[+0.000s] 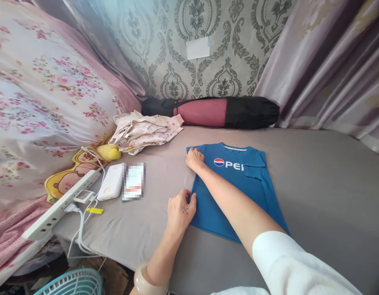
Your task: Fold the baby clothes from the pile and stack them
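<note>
A blue T-shirt (220,200) with a round logo and white letters lies flat, collar away from me. Its right-hand sleeve (255,170) is folded inward over part of the lettering. My right hand (194,159) reaches across the shirt, fingers closed on the left-hand sleeve; that forearm covers some of the front. Lower down, my left hand (181,209) pinches the shirt's left side edge between thumb and fingers. The fingertips of both hands are partly hidden.
The shirt lies on a grey sheet (324,196). Patterned clothes (146,131) are piled behind, near a rolled mat bag (204,112). At left are a power strip (63,205), a white power bank (110,181), a blurred-out rectangular object (133,181) and cables.
</note>
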`<state>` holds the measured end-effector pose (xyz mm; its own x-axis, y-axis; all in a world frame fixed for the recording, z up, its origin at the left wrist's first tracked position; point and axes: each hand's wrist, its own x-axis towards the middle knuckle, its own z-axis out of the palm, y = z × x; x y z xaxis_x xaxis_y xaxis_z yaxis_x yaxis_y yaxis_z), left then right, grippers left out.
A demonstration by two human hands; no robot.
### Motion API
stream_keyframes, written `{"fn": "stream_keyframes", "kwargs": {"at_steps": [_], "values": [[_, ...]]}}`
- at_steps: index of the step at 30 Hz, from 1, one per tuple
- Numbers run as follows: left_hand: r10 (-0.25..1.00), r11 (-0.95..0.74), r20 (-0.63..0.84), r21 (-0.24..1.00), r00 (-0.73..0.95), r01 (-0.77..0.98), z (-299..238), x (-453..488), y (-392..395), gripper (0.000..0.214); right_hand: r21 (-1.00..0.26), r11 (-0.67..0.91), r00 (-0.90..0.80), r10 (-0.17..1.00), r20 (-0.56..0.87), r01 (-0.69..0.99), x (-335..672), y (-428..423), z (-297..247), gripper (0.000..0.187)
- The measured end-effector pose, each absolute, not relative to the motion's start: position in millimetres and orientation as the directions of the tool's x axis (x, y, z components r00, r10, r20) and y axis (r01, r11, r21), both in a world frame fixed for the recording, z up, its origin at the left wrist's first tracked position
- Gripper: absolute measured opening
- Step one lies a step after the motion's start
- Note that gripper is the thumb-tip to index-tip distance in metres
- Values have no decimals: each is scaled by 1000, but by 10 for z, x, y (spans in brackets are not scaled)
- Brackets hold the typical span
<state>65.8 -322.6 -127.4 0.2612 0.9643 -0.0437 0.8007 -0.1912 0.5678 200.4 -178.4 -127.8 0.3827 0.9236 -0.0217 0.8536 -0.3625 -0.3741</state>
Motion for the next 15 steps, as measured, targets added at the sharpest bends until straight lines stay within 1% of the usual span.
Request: {"fn": "stream_keyframes", "kwargs": {"at_steps": [4,7,11,15], "values": [[963,-156,-74,628,258,762,-1233,653,-3224,12,-409,-324,354,935,-3,853,1997,-1786,-1294,43],[963,-121,-101,668,251,734,-1222,642,-3218,10,-475,-305,360,933,25,825,2046,-1792,-1315,43],[963,-78,-125,716,238,693,-1216,628,-3211,12,-608,-298,435,896,88,736,2290,-1791,-1358,35],[959,-62,-126,780,253,623,-1225,620,-3215,12,-737,-262,537,829,158,623,2649,-1844,-1402,36]]}}
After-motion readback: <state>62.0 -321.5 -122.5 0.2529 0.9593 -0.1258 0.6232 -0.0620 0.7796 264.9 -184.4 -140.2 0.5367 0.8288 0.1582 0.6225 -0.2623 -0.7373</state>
